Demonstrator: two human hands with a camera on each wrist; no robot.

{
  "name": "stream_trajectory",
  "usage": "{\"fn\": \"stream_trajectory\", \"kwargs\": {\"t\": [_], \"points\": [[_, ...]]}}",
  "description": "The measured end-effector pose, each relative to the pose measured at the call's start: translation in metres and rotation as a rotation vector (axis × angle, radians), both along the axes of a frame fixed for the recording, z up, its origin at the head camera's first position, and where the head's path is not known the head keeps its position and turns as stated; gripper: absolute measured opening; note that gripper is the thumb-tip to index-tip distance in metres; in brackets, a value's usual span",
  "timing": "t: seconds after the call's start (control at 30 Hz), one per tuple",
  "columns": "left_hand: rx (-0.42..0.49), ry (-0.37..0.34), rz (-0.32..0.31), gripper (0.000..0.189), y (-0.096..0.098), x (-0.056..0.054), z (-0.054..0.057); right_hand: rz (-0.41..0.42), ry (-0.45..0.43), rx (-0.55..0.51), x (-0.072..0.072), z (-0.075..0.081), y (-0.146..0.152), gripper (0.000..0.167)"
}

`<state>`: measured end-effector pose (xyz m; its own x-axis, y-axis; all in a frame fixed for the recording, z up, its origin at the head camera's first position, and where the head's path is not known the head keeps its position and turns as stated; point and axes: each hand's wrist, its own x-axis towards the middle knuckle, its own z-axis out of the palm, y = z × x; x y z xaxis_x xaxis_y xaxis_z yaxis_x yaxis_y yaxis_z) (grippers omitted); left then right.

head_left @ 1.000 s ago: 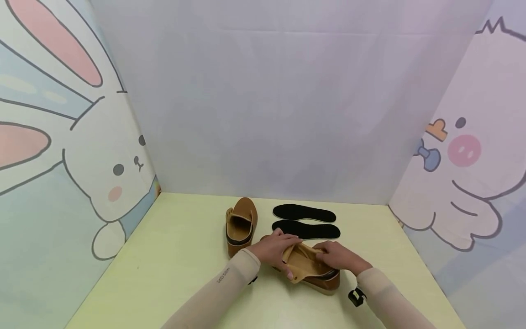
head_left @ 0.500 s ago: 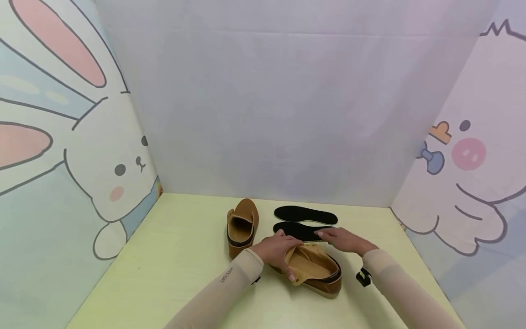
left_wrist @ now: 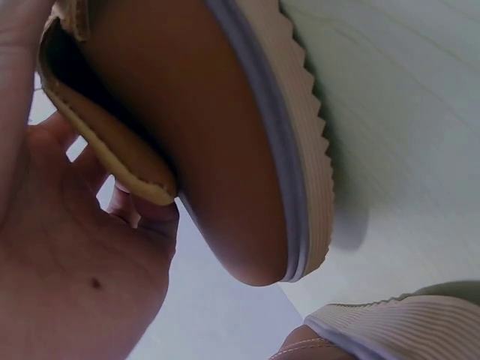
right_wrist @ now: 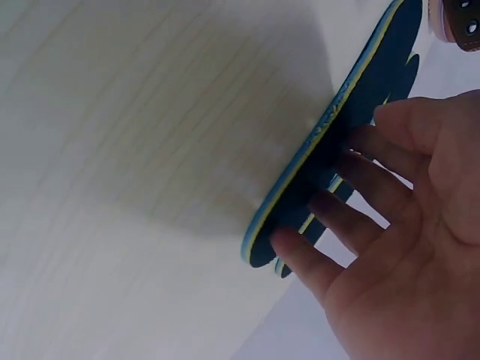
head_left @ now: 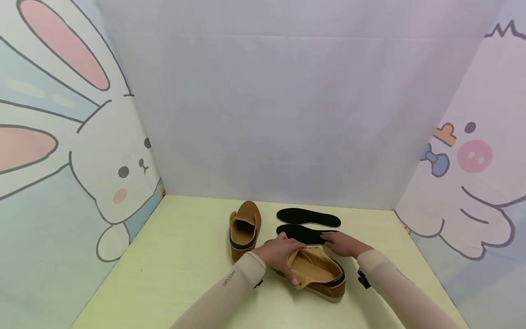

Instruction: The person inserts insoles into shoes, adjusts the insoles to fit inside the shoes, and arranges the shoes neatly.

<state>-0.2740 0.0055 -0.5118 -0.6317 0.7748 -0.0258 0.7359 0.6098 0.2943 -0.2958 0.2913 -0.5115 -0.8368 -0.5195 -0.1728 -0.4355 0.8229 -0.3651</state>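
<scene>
My left hand [head_left: 279, 253] grips a brown leather shoe [head_left: 330, 289] at its opening, thumb on the near flap and fingers on the far side. The shoe lies with its toe to the left, mostly under that hand. In the left wrist view, the fingers hold the shoe's tan-edged tongue [left_wrist: 124, 154], beside the brown toe [left_wrist: 217, 172]. Just behind the shoe, my right hand [head_left: 345, 245] touches the right end of the nearer black insole [head_left: 300, 233]. The right wrist view shows its fairly straight fingers on the insole's dark face, above a blue and yellow edge [right_wrist: 300, 172].
A second black insole [head_left: 308, 217] lies behind the first. The other brown shoe [head_left: 249, 213] stands to the left, toe toward the back wall [head_left: 271, 114]. Printed side panels with a rabbit [head_left: 107, 183] and a chick [head_left: 460, 192] border the pale table [head_left: 181, 256].
My right hand has left the shoe's opening and moved back onto the nearer insole. My left hand keeps its grip on the shoe. The head view has shifted slightly.
</scene>
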Motion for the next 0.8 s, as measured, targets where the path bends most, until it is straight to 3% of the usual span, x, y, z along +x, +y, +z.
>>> {"fn": "stream_trajectory", "kwargs": {"t": [0.33,0.57,0.63,0.8], "points": [[0.000,0.003,-0.003,0.105,-0.001,0.002,0.003,-0.033,0.079,0.085,0.024,0.007,0.020,0.033],[0.003,-0.006,0.000,0.106,-0.003,-0.001,0.000,-0.029,0.175,0.127,0.036,0.011,0.031,0.003],[0.002,-0.005,0.000,0.106,-0.003,-0.001,-0.001,-0.051,0.188,0.131,0.035,0.010,0.030,0.011],[0.006,-0.014,-0.011,0.106,-0.002,0.000,0.000,-0.129,0.182,0.167,0.025,-0.001,0.029,0.068]]}}
